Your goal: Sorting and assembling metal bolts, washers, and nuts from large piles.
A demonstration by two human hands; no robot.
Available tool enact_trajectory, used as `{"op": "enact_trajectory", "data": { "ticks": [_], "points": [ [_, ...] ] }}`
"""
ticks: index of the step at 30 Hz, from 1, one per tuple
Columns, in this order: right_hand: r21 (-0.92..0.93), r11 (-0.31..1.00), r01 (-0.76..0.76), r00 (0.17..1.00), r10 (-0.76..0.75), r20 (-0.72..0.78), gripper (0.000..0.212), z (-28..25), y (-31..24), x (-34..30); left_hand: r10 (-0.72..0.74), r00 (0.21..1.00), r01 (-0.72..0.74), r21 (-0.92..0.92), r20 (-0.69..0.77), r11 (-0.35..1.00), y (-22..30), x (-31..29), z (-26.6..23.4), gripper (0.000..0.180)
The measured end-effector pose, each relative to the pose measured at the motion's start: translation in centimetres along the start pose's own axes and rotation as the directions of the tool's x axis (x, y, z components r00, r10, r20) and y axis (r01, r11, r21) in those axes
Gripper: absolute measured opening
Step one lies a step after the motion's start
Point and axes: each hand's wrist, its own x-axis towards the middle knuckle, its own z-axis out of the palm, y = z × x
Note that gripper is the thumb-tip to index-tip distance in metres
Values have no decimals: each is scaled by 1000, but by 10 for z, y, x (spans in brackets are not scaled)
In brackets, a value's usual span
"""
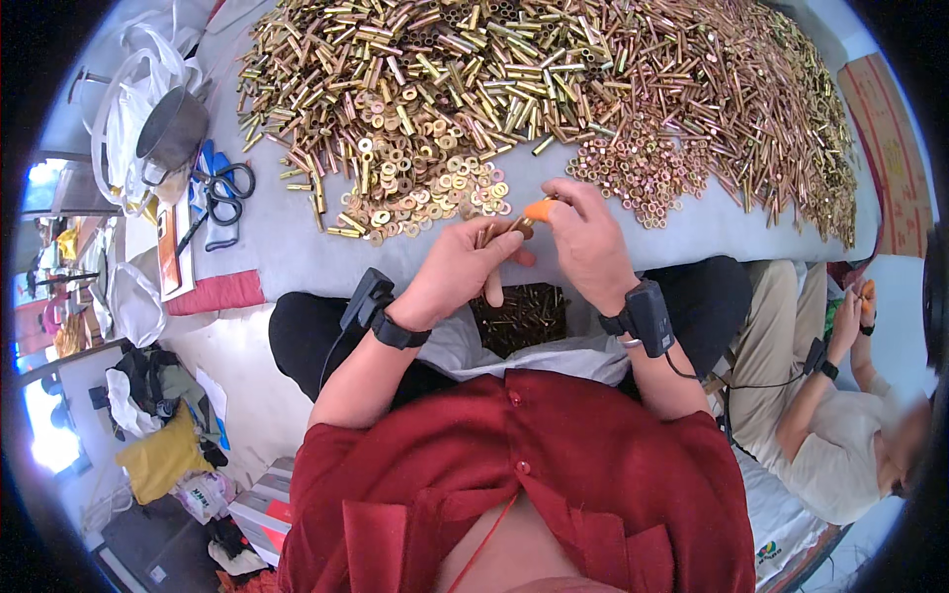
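My left hand (pixel 460 265) is closed round a few gold-coloured metal pieces at the near edge of the table. Thin metal rods or sleeves (pixel 484 235) poke out between its fingers. Close beside it, my right hand (pixel 591 242) pinches a small gold-coloured part, with an orange cover (pixel 539 210) on one fingertip. The fingertips of both hands meet around this part, so its exact shape is partly hidden. Just beyond the hands lie a spread of flat washers (pixel 435 183) and a heap of small nuts (pixel 643 178).
A large pile of metal sleeves (pixel 554 74) covers the far table. Below my hands, a dark container (pixel 522 321) holds metal pieces. Scissors (pixel 227 193) and a metal pot (pixel 173 128) are at the left. A co-worker (pixel 840 425) sits at the right. Cables run from both wrists.
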Motion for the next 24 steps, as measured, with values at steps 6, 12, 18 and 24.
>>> {"op": "enact_trajectory", "data": {
  "ticks": [6, 12, 18, 24],
  "points": [
    [-111, 991, 81, 996, -83, -16, 18, -2, -4, 3, -48, 999, 49, -27, 14, 998, -2, -3, -1, 28],
    [-76, 991, 108, 994, -109, -12, 19, -3, -1, 5, -93, 995, 92, 37, 20, 995, 1, 1, -1, 28],
    [-28, 993, 111, 993, -112, -25, 17, -1, -2, 7, -101, 994, 100, 11, 33, 995, -1, 2, -4, 24],
    [-3, 993, 122, 992, -122, -9, 21, -4, -4, 6, -72, 997, 72, -5, 23, 997, -5, 1, -3, 27]
  ]
}}
